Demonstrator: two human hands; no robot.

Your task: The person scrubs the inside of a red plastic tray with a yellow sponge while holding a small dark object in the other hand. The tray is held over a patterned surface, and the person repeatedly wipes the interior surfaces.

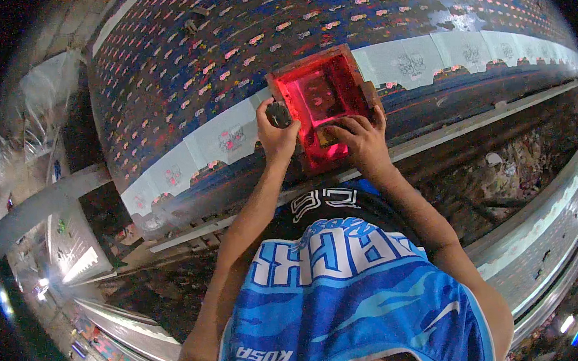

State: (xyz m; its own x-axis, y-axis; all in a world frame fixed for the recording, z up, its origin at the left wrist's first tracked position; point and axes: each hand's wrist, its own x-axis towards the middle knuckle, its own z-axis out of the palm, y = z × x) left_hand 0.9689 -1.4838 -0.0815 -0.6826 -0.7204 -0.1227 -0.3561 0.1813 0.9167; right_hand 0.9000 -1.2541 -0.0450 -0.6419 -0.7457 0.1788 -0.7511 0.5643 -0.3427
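Observation:
A wooden-framed printing screen [295, 100] with pink-red ink inside lies on the near edge of a long table, over a row of pale cut fabric pieces [222, 140]. My left hand [278, 134] is at the frame's left side, its thumb and fingers around a dark rounded knob or handle [278, 115]. My right hand [363, 138] reaches over the near right corner, fingers curled on a small yellowish-brown block [327, 136] inside the frame. Several of the pale pieces bear a line print, some with pink patches. What lies under the screen is hidden.
The long dark table [201, 52] is covered with small repeated colour marks. A pale rail [430, 139] runs along its near edge. Behind me to the right stands another long table [542, 264]; plastic-covered surfaces [49, 111] are at the left. Debris [516, 166] litters the floor between tables.

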